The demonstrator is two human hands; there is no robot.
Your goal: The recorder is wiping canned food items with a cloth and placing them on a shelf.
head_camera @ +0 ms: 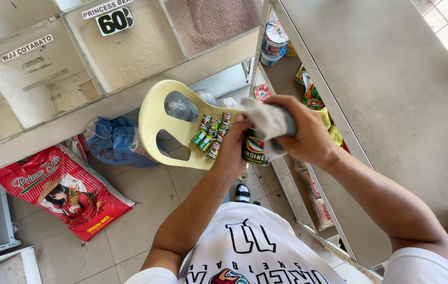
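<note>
Hands meet above a yellow plastic chair (155, 118). Left hand (233, 150) is closed around a small can (255, 149) with a green and red label, holding it upright. Right hand (304, 131) presses a grey cloth (266, 120) on top of the can. More such cans (210, 135) lie on the chair seat.

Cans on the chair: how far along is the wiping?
Can't tell which are already wiped. In hand: left hand holds a can, right hand rubs it with a grey cloth. About seven small cans lie on the yellow plastic chair, apparently waiting.
</note>
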